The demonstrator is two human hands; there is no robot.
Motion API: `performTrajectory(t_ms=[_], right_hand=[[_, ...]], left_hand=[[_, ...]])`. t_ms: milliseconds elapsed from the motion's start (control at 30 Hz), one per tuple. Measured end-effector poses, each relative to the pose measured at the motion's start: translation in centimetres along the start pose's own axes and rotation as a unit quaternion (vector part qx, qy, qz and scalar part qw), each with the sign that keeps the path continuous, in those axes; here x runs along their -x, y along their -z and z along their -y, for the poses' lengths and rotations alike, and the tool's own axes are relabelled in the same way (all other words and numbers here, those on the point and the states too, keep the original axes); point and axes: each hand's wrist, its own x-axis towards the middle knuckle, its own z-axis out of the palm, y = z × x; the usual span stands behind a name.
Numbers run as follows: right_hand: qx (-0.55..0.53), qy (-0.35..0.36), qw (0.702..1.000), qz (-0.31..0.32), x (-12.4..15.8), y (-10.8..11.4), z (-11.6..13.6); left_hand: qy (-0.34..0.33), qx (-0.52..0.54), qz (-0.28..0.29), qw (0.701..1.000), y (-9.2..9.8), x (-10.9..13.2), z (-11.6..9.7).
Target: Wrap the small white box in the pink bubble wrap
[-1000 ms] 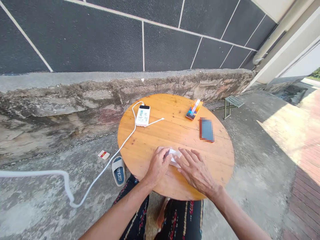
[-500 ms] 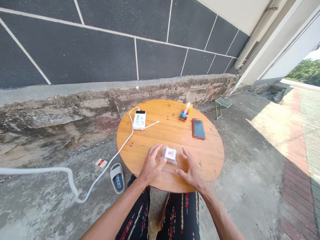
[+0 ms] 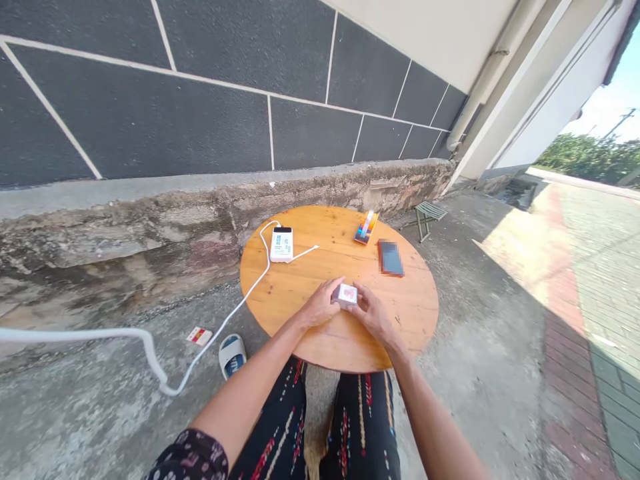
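Observation:
A small white-topped deck of cards (image 3: 347, 294) with a reddish print lies near the middle of the round wooden table (image 3: 295, 303). My left hand (image 3: 320, 304) presses against its left side, thumb near the front edge and fingers behind. On the opposite side, my right hand (image 3: 373, 313) has curled fingers and thumb touching the deck's right edge and front corner. Between them the two hands grip the deck, and its lower sides are partly hidden by the fingers.
On the table are a white power bank (image 3: 282, 245) with a cable (image 3: 253, 288), an orange-and-blue box (image 3: 366, 228) and a phone (image 3: 391, 258). A folding stool (image 3: 429, 213) stands behind right. A slipper (image 3: 233, 355) and a card packet (image 3: 199, 335) lie on the ground.
Both hands have come inward from either side of the deck and closed on it. The deck's edges look neater and more squared. The camera view has shifted slightly.

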Motion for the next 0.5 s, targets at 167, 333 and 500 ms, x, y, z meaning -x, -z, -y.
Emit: performTrajectory(t_ms=[167,333,500], right_hand=[[-0.009,-0.008,1.0,-0.004,1.3,0.5,0.0],[-0.031,-0.013,0.998,-0.056,2.2,-1.1,-0.4],[-0.019,-0.016,0.994,-0.107,1.4,-2.9,-0.3]], left_hand=[[0.01,0.049,-0.018,0.999,0.4,1.0,0.8],[0.037,0.193,-0.062,0.979,-0.9,1.4,1.6],[0.055,0.243,-0.094,0.964,-2.6,0.8,1.6]])
